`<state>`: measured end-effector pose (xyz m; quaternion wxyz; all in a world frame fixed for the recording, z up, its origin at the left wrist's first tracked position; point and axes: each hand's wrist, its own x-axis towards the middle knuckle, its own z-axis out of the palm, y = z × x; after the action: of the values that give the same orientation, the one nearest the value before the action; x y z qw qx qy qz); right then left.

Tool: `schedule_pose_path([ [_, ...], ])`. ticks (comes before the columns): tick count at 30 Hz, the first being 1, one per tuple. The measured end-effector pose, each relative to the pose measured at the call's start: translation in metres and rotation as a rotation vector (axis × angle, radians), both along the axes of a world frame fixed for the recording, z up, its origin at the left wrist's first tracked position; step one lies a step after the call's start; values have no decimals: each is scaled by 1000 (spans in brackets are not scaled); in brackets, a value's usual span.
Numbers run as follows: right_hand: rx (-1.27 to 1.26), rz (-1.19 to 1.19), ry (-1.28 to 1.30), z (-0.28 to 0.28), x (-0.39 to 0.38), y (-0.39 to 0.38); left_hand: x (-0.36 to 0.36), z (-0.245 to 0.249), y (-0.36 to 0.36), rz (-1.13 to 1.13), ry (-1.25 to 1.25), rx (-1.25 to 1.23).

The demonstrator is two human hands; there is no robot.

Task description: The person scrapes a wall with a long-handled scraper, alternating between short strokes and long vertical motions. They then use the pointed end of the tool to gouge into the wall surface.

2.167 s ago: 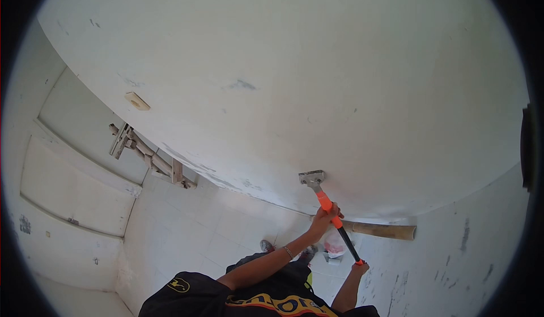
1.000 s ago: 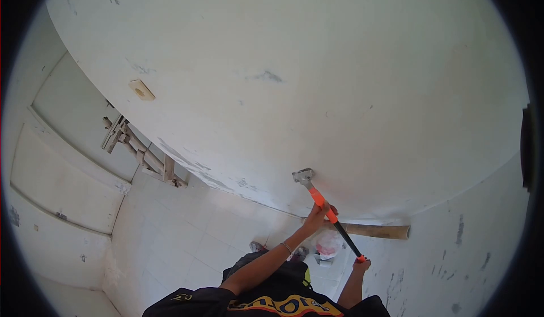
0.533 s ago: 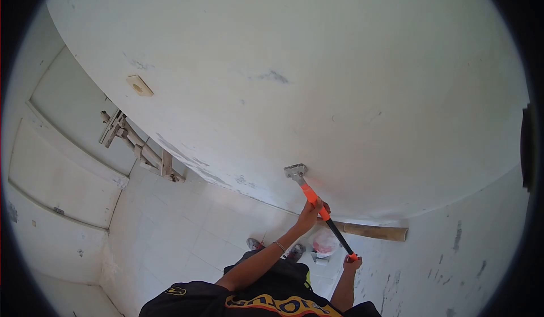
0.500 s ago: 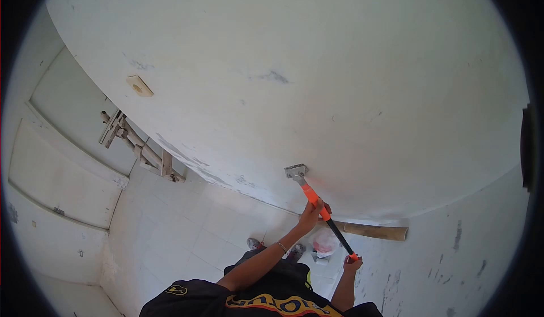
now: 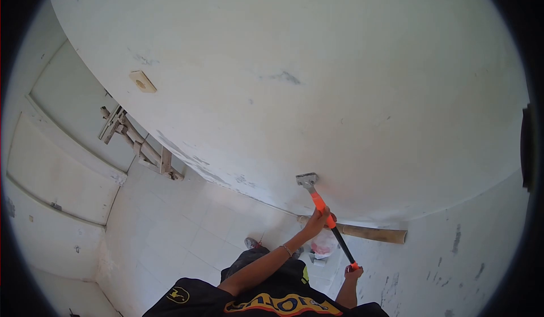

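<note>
A long-handled scraper (image 5: 340, 239) with an orange and black handle slants up to the white wall (image 5: 226, 130). Its metal head (image 5: 306, 179) appears to rest against the lower part of that wall. My left hand (image 5: 319, 224) is wrapped round the orange upper grip. Lower down, my right hand (image 5: 353, 272) closes on the orange end of the handle. Grey worn patches (image 5: 285, 78) mark the wall above the head. Some fingers of both hands are hidden behind the handle.
A bamboo pole (image 5: 374, 233) lies along the wall's foot, near a whitish plastic bag (image 5: 324, 245) on the tiled floor (image 5: 170, 232). At the left stands a wooden trestle-like frame (image 5: 144, 147). A socket plate (image 5: 143, 82) is set in the wall.
The scraper head has shifted slightly right and down in view, with both hands moving along. The wall marks have also moved right a little as the view turned.
</note>
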<state>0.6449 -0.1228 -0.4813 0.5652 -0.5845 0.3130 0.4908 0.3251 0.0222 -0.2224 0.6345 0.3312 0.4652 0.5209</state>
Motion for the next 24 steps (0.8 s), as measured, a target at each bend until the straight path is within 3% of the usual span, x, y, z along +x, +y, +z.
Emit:
schedule_pose_path([
  [2, -85, -10, -50, -8, 19, -13, 15, 0, -6, -142, 0, -56],
  [5, -57, 30, 17, -23, 13, 13, 9, 6, 2, -69, -66, 11],
  [8, 241, 60, 146, -2, -28, 46, -10, 32, 7, 26, 32, 70],
  [10, 106, 63, 70, 24, -33, 46, -8, 34, 11, 26, 28, 34],
  [14, -97, 29, -44, 5, 11, 11, 22, -7, 3, -147, 16, -55],
  [19, -16, 75, 15, 2, -1, 40, 5, 16, 9, -65, 37, 20],
  [20, 149, 131, 104, 2, -10, 47, -3, 26, 13, -1, 58, 46],
  [24, 83, 171, 52, 17, -11, 33, 10, 25, 8, -4, 72, -8],
])
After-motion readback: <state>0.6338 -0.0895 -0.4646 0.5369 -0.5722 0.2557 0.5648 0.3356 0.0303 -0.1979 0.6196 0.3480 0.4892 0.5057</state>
